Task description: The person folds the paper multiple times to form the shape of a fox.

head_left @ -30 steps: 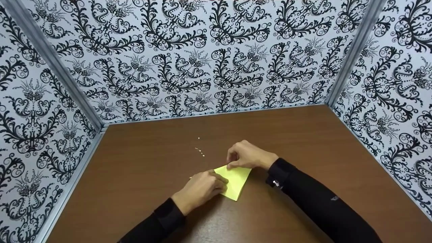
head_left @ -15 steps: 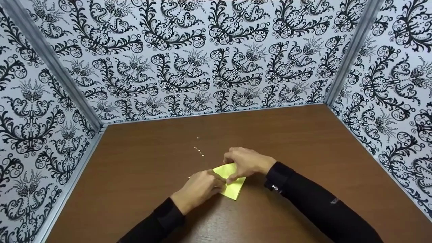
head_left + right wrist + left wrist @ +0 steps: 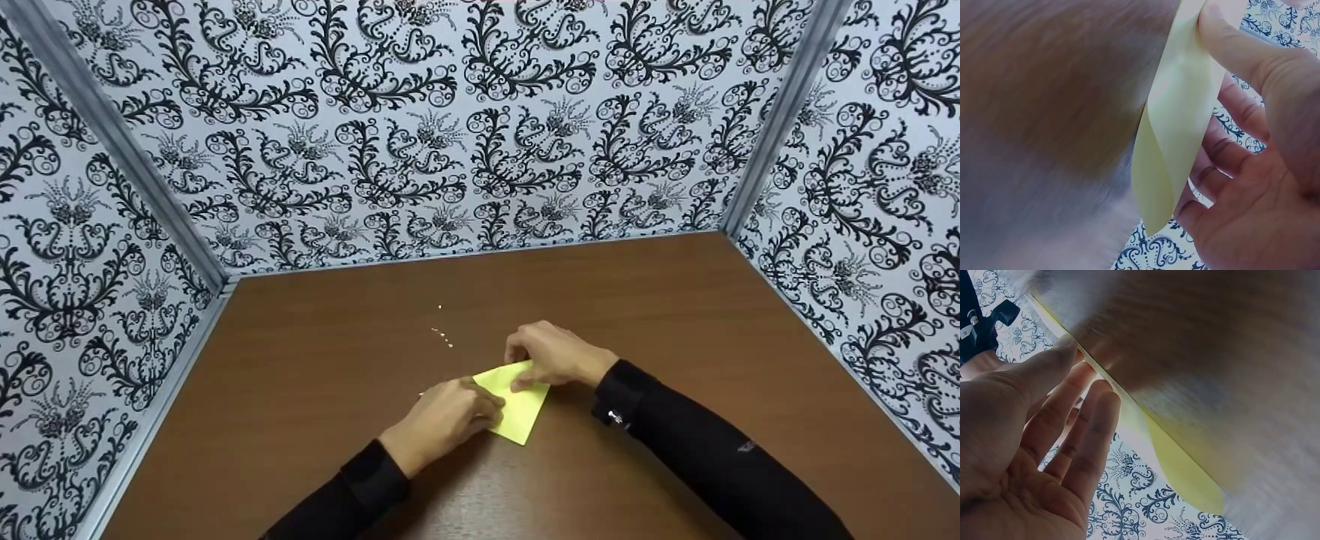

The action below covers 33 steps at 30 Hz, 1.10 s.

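A yellow sheet of paper [image 3: 525, 409] lies on the brown table. It looks folded over, and in the right wrist view two layers of the paper [image 3: 1179, 107] bow apart at the near end. My left hand [image 3: 446, 420] presses its left part down; in the left wrist view the thumb and fingertips of the left hand [image 3: 1044, 439] touch the paper. At the upper right edge, my right hand [image 3: 559, 356] pinches the paper, its thumb on top and its fingers curled beyond the edge. The left hand hides the paper's left corner.
Small pale bits [image 3: 442, 335] are scattered on the brown table [image 3: 337, 322] beyond the hands. A patterned black-and-white wall [image 3: 450, 135] stands at the back, with similar panels at both sides. Metal posts [image 3: 772, 127] line the corners.
My right hand slid its thumb along the paper toward the left hand, then drew back toward the upper right edge. The left hand has stayed in place.
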{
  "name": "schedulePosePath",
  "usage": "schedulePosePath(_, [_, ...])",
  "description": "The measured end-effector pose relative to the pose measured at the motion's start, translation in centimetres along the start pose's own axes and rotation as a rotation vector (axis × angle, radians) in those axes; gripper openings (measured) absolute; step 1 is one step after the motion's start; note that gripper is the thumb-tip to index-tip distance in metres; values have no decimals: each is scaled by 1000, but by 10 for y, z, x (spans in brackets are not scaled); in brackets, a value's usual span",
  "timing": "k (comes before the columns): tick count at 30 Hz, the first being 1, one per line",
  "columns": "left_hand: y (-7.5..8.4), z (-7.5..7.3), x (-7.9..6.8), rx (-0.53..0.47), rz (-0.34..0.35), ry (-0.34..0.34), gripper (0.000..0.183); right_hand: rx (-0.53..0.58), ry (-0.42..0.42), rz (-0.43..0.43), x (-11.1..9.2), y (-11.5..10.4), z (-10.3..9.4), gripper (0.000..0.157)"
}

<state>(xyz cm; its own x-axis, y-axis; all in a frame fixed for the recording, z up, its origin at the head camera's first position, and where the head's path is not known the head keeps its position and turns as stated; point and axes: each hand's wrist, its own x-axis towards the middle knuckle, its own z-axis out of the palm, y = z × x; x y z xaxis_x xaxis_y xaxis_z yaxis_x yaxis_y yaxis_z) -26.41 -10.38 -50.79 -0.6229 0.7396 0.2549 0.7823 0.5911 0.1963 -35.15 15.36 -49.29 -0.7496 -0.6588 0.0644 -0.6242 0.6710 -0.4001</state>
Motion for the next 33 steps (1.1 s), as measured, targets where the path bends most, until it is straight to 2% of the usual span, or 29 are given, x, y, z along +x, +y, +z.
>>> schedulePosePath(7, [1,-2,1,-14,3,0,5,42,79,-60,8,-3,5,20])
schedulePosePath(13, [0,-1,1,-41,-14,-12,5,66,105,-29,14,-6,10,11])
schedulePosePath(20, [-3,2,2,-40,13,4,5,83,94,1,17,-5,14,9])
schedulePosePath(25, [-5,3,2,-52,14,4,5,120,92,39,18,-4,13,9])
schedulePosePath(33, [-4,0,2,-60,10,-27,7,93,103,76,17,-2,11,15])
